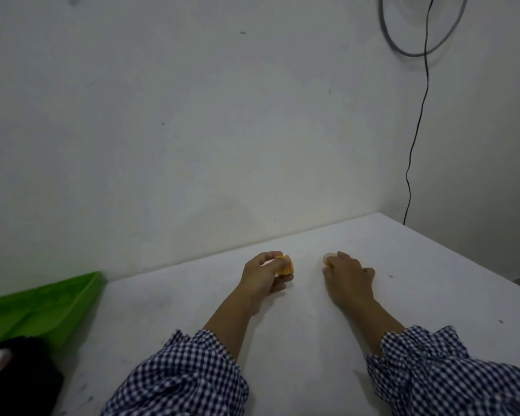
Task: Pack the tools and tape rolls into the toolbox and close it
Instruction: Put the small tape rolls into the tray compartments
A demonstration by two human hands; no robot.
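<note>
Just the one head view, looking down at a white table [312, 340] pushed up against a white wall [192, 115].

The left hand [264, 274] is out near the far edge of the table. Its fingers and thumb are curled round a yellow tape roll [285, 265], which sits on its side right at the fingertips. The right hand [347, 276] is just beside it, palm down, with the thumb and first fingers pinching a small pale tape roll [328, 259]. Most of that roll is hidden under the fingers, so I can't tell much more about it. The two hands are close together but not touching. Both arms are in blue-and-white checked sleeves [186, 376].

The green box [42, 307] is way off at the left edge of the table, well apart from both rolls, and only part of it shows. There's a blurry black thing [27, 370] in front of it. A thin black cable [418, 130] hangs down the wall on the right.
</note>
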